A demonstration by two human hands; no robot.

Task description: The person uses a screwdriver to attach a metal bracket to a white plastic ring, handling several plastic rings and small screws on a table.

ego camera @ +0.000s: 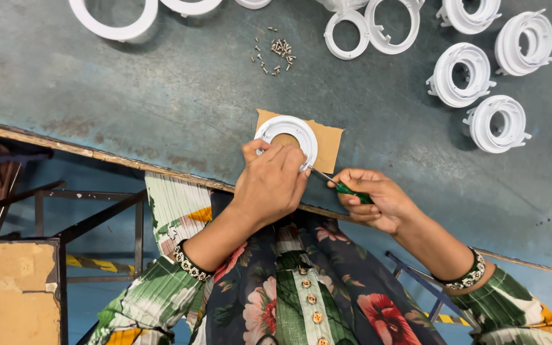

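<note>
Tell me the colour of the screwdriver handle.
Green, seen in the head view: the screwdriver handle sits in the right hand.

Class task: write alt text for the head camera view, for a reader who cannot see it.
A left hand steadies a white plastic ring on a cardboard square while the right hand works a green-handled screwdriver at its rim. Loose screws and more white rings lie on the grey table.

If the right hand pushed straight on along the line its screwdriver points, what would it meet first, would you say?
The right hand holds a green-handled screwdriver aimed up-left. Its tip already sits at the edge of the white ring on the cardboard piece, beside the left hand. It would likely meet that ring first.
</note>
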